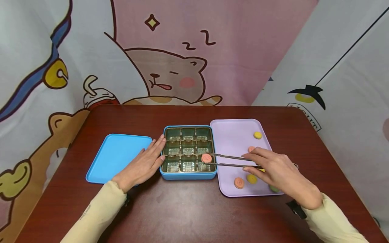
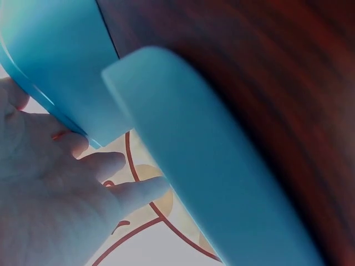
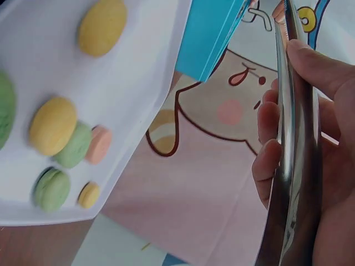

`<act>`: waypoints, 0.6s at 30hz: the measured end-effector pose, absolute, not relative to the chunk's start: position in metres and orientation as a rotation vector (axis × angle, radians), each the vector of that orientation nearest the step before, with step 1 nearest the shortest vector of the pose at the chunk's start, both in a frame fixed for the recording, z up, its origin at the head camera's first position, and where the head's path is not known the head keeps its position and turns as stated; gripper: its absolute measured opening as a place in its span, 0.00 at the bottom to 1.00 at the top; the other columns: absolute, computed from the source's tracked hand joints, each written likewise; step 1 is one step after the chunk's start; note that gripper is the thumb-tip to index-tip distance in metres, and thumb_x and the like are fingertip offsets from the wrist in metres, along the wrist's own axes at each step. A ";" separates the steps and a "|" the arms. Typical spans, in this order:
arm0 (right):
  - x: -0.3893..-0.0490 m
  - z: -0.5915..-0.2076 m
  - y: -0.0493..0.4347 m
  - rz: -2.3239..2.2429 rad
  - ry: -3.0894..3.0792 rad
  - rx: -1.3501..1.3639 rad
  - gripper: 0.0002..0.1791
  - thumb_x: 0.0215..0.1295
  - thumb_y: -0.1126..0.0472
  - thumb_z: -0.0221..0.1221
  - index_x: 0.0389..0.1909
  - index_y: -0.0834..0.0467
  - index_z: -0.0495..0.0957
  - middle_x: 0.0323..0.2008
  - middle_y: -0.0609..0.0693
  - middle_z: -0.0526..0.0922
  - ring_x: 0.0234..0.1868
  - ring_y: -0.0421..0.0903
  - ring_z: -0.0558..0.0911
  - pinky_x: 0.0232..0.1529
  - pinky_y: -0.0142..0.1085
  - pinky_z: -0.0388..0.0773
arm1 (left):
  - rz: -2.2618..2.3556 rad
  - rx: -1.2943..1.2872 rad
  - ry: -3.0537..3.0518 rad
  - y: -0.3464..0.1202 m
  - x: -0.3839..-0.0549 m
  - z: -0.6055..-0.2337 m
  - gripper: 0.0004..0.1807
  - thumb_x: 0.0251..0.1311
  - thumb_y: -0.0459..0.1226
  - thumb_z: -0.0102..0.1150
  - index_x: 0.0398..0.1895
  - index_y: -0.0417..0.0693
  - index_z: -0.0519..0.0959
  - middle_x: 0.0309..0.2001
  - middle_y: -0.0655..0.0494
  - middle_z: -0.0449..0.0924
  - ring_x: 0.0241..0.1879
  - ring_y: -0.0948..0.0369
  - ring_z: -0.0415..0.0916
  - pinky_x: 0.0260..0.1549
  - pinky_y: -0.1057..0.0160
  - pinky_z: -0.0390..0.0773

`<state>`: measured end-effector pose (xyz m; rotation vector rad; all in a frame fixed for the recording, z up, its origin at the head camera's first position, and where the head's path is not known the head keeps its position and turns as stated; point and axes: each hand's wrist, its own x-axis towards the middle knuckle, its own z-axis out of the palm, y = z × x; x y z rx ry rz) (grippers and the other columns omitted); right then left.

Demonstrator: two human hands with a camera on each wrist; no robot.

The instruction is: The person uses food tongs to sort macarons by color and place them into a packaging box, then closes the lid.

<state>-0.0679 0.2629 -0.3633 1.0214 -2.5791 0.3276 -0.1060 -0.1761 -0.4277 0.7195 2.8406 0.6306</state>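
My left hand (image 1: 143, 167) rests with straight fingers at the left side of a blue box (image 1: 188, 176), which has a gold insert of several square compartments. The left wrist view shows that hand's fingertips right at a blue edge. My right hand (image 1: 279, 168) grips long metal tongs (image 1: 231, 165) from the right. Between the tips of the tongs is a pink macaron (image 1: 206, 157), over the right column of compartments near the front. The right wrist view has the thumb and fingers wrapped about the shiny tongs (image 3: 297, 144).
To the box's right lies a lilac tray (image 1: 232, 135) bearing yellow macarons (image 1: 257, 135), pink macarons (image 1: 239, 183) and green macarons (image 3: 52, 189). A flat blue lid (image 1: 118, 157) lies at the left. All stand on a dark wooden table (image 1: 188, 209) before a cartoon-print curtain.
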 end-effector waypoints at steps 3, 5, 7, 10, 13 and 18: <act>-0.070 -0.361 0.254 0.341 -2.597 1.052 0.38 0.76 0.29 0.40 0.48 0.54 0.88 0.41 0.43 0.83 0.31 0.36 0.79 0.21 0.30 0.73 | 0.633 0.715 2.836 -0.176 -0.106 -0.427 0.36 0.84 0.52 0.33 0.85 0.48 0.43 0.85 0.58 0.33 0.82 0.45 0.38 0.71 0.29 0.51; -0.072 -0.359 0.248 0.349 -2.625 1.069 0.36 0.76 0.30 0.42 0.49 0.53 0.88 0.39 0.40 0.81 0.30 0.33 0.76 0.21 0.28 0.71 | 0.634 0.718 2.839 -0.176 -0.106 -0.427 0.36 0.84 0.52 0.33 0.85 0.48 0.43 0.85 0.57 0.34 0.82 0.45 0.38 0.71 0.29 0.52; -0.074 -0.357 0.242 0.346 -2.643 1.092 0.31 0.75 0.32 0.49 0.50 0.52 0.87 0.39 0.39 0.81 0.31 0.33 0.75 0.23 0.27 0.71 | 0.638 0.720 2.841 -0.176 -0.106 -0.426 0.36 0.84 0.52 0.33 0.85 0.48 0.43 0.85 0.56 0.35 0.82 0.45 0.39 0.70 0.29 0.52; -0.077 -0.356 0.231 0.319 -2.633 1.133 0.21 0.71 0.41 0.64 0.50 0.53 0.87 0.39 0.41 0.81 0.32 0.35 0.76 0.24 0.31 0.74 | 0.637 0.728 2.846 -0.175 -0.106 -0.426 0.36 0.84 0.52 0.34 0.85 0.48 0.42 0.85 0.55 0.35 0.82 0.44 0.39 0.70 0.28 0.53; -0.081 -0.358 0.219 0.308 -2.604 1.175 0.19 0.62 0.49 0.73 0.50 0.54 0.87 0.39 0.42 0.81 0.32 0.37 0.77 0.25 0.34 0.75 | 0.644 0.724 2.842 -0.174 -0.107 -0.425 0.36 0.84 0.51 0.35 0.85 0.48 0.43 0.85 0.56 0.35 0.82 0.44 0.40 0.70 0.29 0.53; -0.086 -0.361 0.201 0.309 -2.580 1.225 0.18 0.64 0.49 0.72 0.50 0.54 0.87 0.39 0.42 0.82 0.34 0.35 0.80 0.24 0.33 0.74 | 0.637 0.721 2.836 -0.175 -0.106 -0.424 0.36 0.84 0.52 0.33 0.85 0.46 0.44 0.85 0.57 0.35 0.82 0.45 0.39 0.70 0.29 0.53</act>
